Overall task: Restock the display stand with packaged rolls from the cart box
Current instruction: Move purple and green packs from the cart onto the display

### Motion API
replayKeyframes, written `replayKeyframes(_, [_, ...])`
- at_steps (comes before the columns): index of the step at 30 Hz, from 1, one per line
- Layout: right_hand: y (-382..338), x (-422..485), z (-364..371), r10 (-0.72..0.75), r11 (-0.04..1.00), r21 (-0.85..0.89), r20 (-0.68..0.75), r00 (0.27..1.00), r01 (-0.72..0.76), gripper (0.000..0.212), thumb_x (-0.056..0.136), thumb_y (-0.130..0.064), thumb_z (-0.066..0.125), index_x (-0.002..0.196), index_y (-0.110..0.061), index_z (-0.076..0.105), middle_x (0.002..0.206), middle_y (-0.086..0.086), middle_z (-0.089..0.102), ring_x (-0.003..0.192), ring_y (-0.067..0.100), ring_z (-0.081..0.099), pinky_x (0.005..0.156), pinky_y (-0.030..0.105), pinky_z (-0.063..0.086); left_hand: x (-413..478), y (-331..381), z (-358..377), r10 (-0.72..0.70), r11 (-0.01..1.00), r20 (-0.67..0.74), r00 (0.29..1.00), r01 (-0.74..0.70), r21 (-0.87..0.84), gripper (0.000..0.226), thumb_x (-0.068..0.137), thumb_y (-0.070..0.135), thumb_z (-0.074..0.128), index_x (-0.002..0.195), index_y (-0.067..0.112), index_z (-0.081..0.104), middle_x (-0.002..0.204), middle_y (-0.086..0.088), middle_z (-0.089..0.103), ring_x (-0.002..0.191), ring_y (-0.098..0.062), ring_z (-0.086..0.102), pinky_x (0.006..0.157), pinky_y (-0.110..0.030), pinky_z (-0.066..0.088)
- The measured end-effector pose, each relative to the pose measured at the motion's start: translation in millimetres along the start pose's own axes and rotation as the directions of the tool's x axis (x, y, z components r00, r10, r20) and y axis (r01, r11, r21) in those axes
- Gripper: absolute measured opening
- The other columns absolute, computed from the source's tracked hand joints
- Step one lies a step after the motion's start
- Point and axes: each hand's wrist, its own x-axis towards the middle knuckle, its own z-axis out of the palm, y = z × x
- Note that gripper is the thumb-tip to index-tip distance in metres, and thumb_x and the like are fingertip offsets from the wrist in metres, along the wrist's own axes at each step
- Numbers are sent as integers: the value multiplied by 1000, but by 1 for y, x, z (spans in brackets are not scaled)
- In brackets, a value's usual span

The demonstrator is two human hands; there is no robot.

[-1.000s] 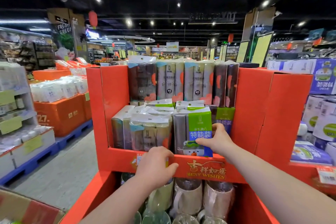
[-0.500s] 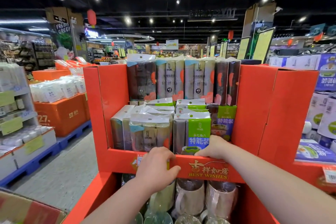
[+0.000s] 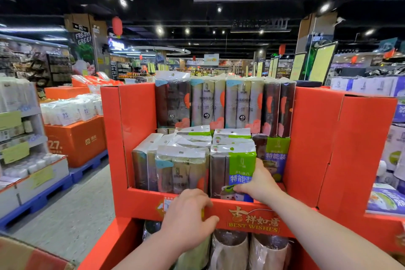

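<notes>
A red cardboard display stand (image 3: pixel 140 116) fills the middle of the view, its upper shelf packed with bagged rolls. The right hand (image 3: pixel 260 184) holds a green-labelled pack (image 3: pixel 232 166) that stands upright at the front of that shelf, just behind the front lip (image 3: pixel 252 221). Its fingers (image 3: pixel 241 188) lie close together across the lower face of the pack, and the thumb runs up the pack's right edge. The left hand (image 3: pixel 186 219) grips the lip further left, fingers curled over its top edge towards the shelf and the thumb (image 3: pixel 210 220) pressed against the printed front. Touching the held pack on its left stands a group of clear packs (image 3: pixel 182 171) of beige and brown rolls. A second green pack (image 3: pixel 276 155) stands behind and to its right. A back row of taller packs (image 3: pixel 223 103) rises above them all. Below the lip, wrapped rolls (image 3: pixel 232 250) stand on the lower shelf. A corner of a cardboard box (image 3: pixel 26 256) shows at the bottom left, well apart from both hands
</notes>
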Motion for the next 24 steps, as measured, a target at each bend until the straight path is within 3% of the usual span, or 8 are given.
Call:
replayKeyframes(3, [-1, 1, 2, 3, 999, -49, -56, 998, -5, 87, 53, -34, 90, 123, -15, 43, 118, 3, 48, 112, 25, 55, 92, 35, 46, 0, 0, -2, -14, 999, 9, 1000, 14, -29, 35, 87, 46, 58, 117, 27, 62, 130, 16, 50, 127, -5, 37, 104, -18, 26])
replayKeyframes(5, [-3, 2, 1, 29, 998, -53, -21, 999, -30, 89, 53, -35, 90, 123, -14, 39, 118, 4, 51, 111, 25, 55, 87, 32, 45, 1, 1, -4, -25, 999, 16, 1000, 26, -32, 34, 87, 45, 58, 116, 27, 62, 128, 16, 51, 126, -5, 38, 105, -20, 29])
replayKeyframes(9, [-4, 0, -6, 85, 987, 129, 115, 990, -99, 86, 64, -20, 87, 129, -9, 32, 118, 6, 55, 103, 19, 53, 83, 26, 40, 0, 2, -6, -38, 999, 41, 998, 39, -16, 34, 87, 45, 58, 115, 27, 63, 125, 16, 53, 123, -7, 40, 104, -25, 34])
replayKeyframes(15, [2, 7, -12, 98, 975, 181, 185, 978, -132, 67, 66, -31, 86, 118, -17, 47, 113, 4, 66, 104, 22, 63, 88, 42, 54, 1, 2, -5, -40, 999, 36, 999, 41, -12, 35, 87, 46, 58, 117, 28, 62, 126, 16, 53, 124, -6, 40, 104, -24, 34])
replayKeyframes(17, [1, 11, -15, 99, 977, 165, 205, 974, -134, 62, 66, -31, 85, 115, -17, 51, 110, 4, 67, 98, 21, 65, 80, 41, 57, 3, 2, -6, -43, 999, 34, 999, 44, -23, 34, 87, 46, 58, 116, 28, 63, 124, 16, 54, 123, -6, 41, 102, -24, 34])
replayKeyframes(20, [-5, 12, -27, 104, 982, 121, 284, 953, -143, 50, 71, -28, 83, 112, -15, 57, 98, 2, 66, 79, 16, 64, 58, 30, 54, 4, 1, -6, -57, 998, 42, 998, 58, -38, 31, 87, 46, 58, 113, 29, 63, 120, 16, 55, 120, -5, 42, 99, -23, 37])
replayKeyframes(22, [-8, 12, -29, 112, 985, 89, 334, 936, -149, 42, 74, -29, 81, 108, -16, 59, 95, 2, 65, 74, 14, 62, 56, 29, 52, 5, 0, -5, -62, 998, 49, 997, 63, -31, 31, 86, 47, 57, 111, 30, 63, 118, 17, 55, 119, -5, 42, 98, -25, 38])
replayKeyframes(24, [-10, 9, -25, 126, 986, 66, 307, 943, -153, 45, 73, -33, 81, 108, -19, 57, 101, 3, 64, 81, 17, 62, 57, 29, 52, 6, 0, -4, -64, 998, 50, 997, 65, -18, 31, 86, 48, 57, 111, 30, 63, 119, 17, 54, 119, -5, 42, 98, -26, 39])
